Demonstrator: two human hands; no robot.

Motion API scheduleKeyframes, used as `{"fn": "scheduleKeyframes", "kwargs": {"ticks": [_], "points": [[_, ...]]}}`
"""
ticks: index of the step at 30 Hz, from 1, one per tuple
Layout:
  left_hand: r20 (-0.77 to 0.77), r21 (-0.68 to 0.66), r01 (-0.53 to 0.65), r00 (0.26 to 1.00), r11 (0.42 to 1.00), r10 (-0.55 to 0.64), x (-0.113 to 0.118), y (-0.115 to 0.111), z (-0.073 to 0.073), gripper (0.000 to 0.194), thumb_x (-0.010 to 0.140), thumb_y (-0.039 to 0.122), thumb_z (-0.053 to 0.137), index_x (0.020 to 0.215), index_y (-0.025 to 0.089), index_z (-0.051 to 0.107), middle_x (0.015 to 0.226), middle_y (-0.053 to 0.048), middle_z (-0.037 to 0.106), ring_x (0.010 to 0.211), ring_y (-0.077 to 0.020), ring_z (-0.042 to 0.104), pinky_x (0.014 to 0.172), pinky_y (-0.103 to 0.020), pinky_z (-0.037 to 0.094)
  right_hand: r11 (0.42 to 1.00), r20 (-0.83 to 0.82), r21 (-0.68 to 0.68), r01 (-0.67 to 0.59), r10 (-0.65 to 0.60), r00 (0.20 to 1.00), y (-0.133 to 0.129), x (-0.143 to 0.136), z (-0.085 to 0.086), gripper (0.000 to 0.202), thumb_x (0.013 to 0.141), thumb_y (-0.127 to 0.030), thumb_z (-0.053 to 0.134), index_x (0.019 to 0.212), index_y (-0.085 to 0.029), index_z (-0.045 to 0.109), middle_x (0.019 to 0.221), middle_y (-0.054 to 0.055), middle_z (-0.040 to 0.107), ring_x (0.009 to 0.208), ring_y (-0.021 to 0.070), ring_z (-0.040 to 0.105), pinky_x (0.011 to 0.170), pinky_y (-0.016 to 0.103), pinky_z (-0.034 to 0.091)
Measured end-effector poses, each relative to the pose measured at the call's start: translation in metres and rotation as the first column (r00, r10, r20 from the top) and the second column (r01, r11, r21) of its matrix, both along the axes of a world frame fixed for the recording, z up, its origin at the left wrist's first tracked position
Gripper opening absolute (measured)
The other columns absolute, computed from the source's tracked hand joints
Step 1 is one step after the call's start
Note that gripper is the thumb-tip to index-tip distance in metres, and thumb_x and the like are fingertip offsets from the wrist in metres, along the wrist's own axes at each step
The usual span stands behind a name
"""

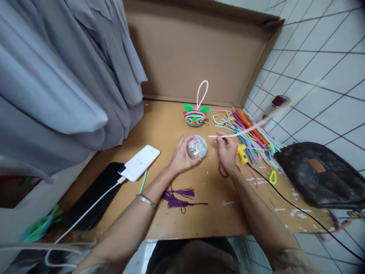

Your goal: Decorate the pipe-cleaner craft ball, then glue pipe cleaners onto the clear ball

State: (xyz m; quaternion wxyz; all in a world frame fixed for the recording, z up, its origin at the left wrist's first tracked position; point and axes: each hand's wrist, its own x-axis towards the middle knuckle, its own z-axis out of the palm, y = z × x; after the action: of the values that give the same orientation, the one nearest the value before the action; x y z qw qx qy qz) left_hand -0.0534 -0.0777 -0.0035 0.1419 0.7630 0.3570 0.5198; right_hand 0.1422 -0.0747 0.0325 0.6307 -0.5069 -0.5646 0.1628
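Note:
My left hand [184, 155] is wrapped round a clear ball [197, 147] with colourful bits inside, on or just above the tabletop. To its right, my right hand [226, 149] pinches a long white pipe cleaner [238, 134]. One end of it points at the ball without touching, and the rest rises to the right. Behind the ball stands a colourful animal-head ornament [195, 117] with green ears and a white loop on top. Purple tassels [178, 198] lie in front, near my left forearm.
A pile of coloured pipe cleaners [251, 131] lies at the right, beside a yellow glue gun [242, 153] with a black cord. A brown bag [322, 173] stands at the right edge. On the left are a white power bank [141, 163] and a black tablet-like slab [94, 198]. Cardboard [196, 49] stands behind.

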Motion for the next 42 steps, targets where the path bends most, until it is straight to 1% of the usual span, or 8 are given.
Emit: {"fn": "scheduleKeyframes", "kwargs": {"ticks": [2,4,9,13,17,19,25,42], "points": [[-0.004,0.0,0.002,1.0,1.0,-0.002,0.0,0.0,0.0,0.085,0.063,0.033,0.084,0.136,0.026,0.043,0.139,-0.015,0.055,0.133,-0.0376,0.054,0.113,-0.059,0.047,0.998,-0.079,0.055,-0.008,0.012,0.997,-0.008,-0.006,0.003,0.025,0.089,-0.04,0.061,0.098,-0.02,0.071,0.092,0.007,0.074,0.078,0.0195,0.073,0.078,0.037,0.061],[-0.016,0.002,-0.005,1.0,1.0,0.005,0.0,0.0,0.0,0.086,0.062,0.034,0.085,0.137,0.026,0.044,0.139,-0.015,0.054,0.133,-0.0373,0.053,0.113,-0.058,0.047,0.994,-0.076,0.104,0.022,-0.015,0.997,-0.015,-0.011,0.004,0.021,0.088,-0.039,0.064,0.094,-0.021,0.071,0.088,0.005,0.074,0.077,0.0185,0.073,0.076,0.035,0.061],[-0.062,0.048,-0.013,0.998,0.999,0.016,0.001,-0.002,0.001,0.084,0.066,0.037,0.083,0.137,0.022,0.042,0.138,-0.015,0.053,0.133,-0.0342,0.053,0.112,-0.056,0.047,0.953,0.105,0.301,0.027,-0.061,0.993,-0.026,-0.021,-0.001,0.01,0.093,-0.029,0.061,0.089,-0.023,0.069,0.087,0.004,0.075,0.083,0.0181,0.072,0.077,0.034,0.06],[-0.086,0.061,-0.019,0.996,0.998,0.024,0.002,-0.005,0.005,0.081,0.067,0.036,0.082,0.136,0.021,0.042,0.137,-0.014,0.054,0.132,-0.0328,0.054,0.112,-0.053,0.047,0.893,0.248,0.449,-0.037,-0.084,0.965,-0.031,-0.028,-0.007,0.01,0.097,-0.019,0.055,0.098,-0.023,0.064,0.097,0.005,0.076,0.091,0.0172,0.073,0.081,0.032,0.06],[-0.117,0.061,-0.012,0.993,0.998,0.019,0.002,-0.007,0.007,0.081,0.069,0.037,0.08,0.138,0.021,0.041,0.138,-0.016,0.052,0.132,-0.0336,0.053,0.112,-0.053,0.046,0.835,0.371,0.544,-0.081,-0.152,0.916,-0.032,-0.03,-0.012,0.011,0.098,-0.016,0.054,0.104,-0.022,0.06,0.1,0.006,0.077,0.091,0.0168,0.075,0.076,0.029,0.06],[-0.134,0.058,-0.014,0.991,0.998,0.021,0.001,-0.007,0.006,0.081,0.069,0.037,0.08,0.138,0.021,0.04,0.139,-0.016,0.051,0.133,-0.0337,0.052,0.113,-0.054,0.045,0.83,0.404,0.55,-0.095,-0.165,0.9,-0.03,-0.028,-0.016,0.013,0.098,-0.015,0.053,0.105,-0.023,0.06,0.1,0.007,0.078,0.09,0.0174,0.075,0.075,0.029,0.06],[-0.141,0.06,-0.025,0.989,0.998,0.033,0.002,-0.006,0.004,0.08,0.07,0.037,0.079,0.138,0.021,0.04,0.14,-0.016,0.051,0.133,-0.0332,0.052,0.113,-0.054,0.045,0.888,0.49,0.449,-0.096,-0.155,0.858,-0.029,-0.025,-0.024,0.016,0.099,-0.018,0.049,0.102,-0.023,0.063,0.102,0.01,0.078,0.094,0.0204,0.075,0.082,0.033,0.061],[-0.141,0.093,-0.028,0.989,0.995,0.041,0.003,-0.006,0.002,0.076,0.072,0.037,0.079,0.137,0.02,0.043,0.139,-0.017,0.052,0.132,-0.0326,0.053,0.112,-0.052,0.047,0.845,0.586,0.506,-0.174,-0.189,0.788,-0.032,-0.025,-0.017,0.019,0.098,-0.011,0.048,0.105,-0.02,0.063,0.1,0.011,0.077,0.094,0.0197,0.075,0.082,0.032,0.06]]}}
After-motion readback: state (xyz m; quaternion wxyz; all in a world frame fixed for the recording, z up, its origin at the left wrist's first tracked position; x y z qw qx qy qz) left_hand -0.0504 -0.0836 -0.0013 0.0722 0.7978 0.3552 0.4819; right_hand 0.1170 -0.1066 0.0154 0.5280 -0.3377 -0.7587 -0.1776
